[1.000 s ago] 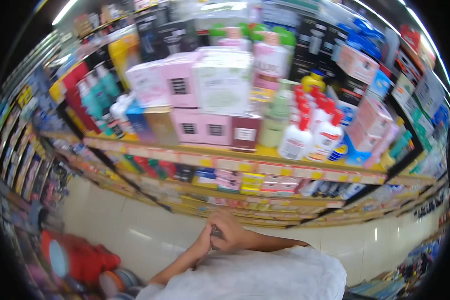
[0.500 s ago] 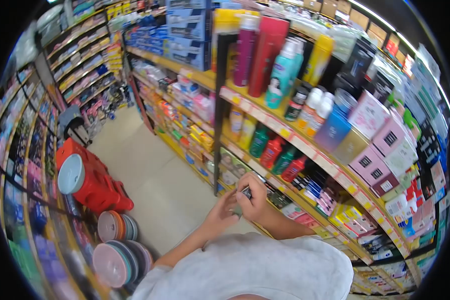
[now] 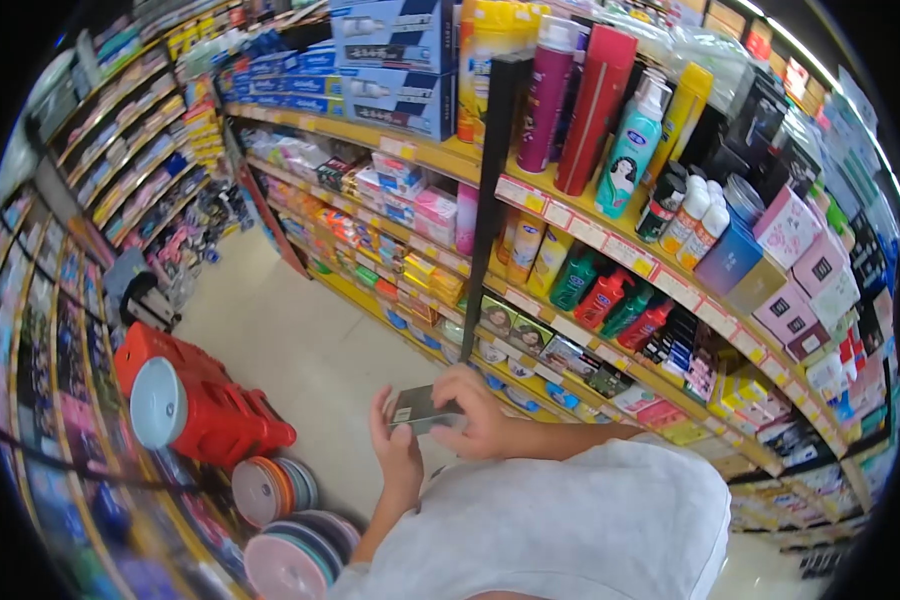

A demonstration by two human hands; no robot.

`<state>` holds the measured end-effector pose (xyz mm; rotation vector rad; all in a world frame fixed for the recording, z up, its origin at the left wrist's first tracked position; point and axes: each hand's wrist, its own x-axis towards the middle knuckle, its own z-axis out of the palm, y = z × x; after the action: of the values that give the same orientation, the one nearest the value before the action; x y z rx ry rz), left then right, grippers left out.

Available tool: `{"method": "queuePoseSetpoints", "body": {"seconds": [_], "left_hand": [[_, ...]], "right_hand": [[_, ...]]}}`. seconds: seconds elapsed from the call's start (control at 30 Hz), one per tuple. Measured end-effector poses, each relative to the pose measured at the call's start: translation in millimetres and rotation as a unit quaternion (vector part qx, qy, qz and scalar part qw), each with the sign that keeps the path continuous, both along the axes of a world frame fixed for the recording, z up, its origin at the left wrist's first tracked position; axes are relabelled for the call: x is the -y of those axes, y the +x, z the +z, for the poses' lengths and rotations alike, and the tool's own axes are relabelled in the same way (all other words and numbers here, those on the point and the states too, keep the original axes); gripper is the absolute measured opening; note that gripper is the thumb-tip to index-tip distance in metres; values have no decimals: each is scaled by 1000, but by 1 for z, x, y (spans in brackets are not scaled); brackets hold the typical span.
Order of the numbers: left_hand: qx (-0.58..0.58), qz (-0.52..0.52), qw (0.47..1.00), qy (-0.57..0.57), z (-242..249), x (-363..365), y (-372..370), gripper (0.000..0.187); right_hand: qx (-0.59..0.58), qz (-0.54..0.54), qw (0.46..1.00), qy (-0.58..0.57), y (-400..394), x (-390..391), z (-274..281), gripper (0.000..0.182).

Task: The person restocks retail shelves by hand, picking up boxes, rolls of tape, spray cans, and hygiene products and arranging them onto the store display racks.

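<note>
A small dark grey-green box with a pale label patch is held in front of my body, above the floor. My left hand grips its left end, thumb on the near side and fingers round the far edge. On the right end, my right hand is closed, its curled fingers covering that part of the box. Beyond my hands, the lower shelf carries boxes with a woman's face printed on them. Higher up stand red and green pump bottles and a teal spray bottle.
Shelving with a yellow edge runs close along my right. On the floor to the left are red plastic stools, a pale blue basin and stacked bowls. Another stocked shelf lines the left side.
The box now shows flat between both hands; before, my hands mostly hid it. My left hand has turned more upright. The camera view has shifted, so the shelves appear farther right.
</note>
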<state>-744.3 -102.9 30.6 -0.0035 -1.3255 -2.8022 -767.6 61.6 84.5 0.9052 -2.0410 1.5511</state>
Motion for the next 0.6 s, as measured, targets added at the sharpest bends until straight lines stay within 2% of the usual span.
{"method": "queuePoseSetpoints", "body": {"seconds": [0.03,0.17,0.27,0.33,0.4,0.5,0.6], "left_hand": [[9,26,999,26,2,3,-4,93],[-28,54,997,-40,30,17,-23,100],[-96,-93,984,-119,25,19,-39,102],[-151,-184,951,-198,9,4,-41,100],[-234,-265,892,-282,-2,-18,-41,94],[-304,-376,823,-298,5,-45,-49,86],[-371,-442,757,-306,0,-69,-49,80]], "right_hand": [[-33,37,998,32,-6,1,-10,30],[-52,160,966,195,-8,0,-34,39],[-28,152,960,234,5,-13,-62,36],[28,128,959,250,10,-19,-62,35],[96,73,956,267,23,-33,-58,34],[223,-38,927,301,55,-48,-41,38],[142,-101,947,271,82,-67,-59,29]]}}
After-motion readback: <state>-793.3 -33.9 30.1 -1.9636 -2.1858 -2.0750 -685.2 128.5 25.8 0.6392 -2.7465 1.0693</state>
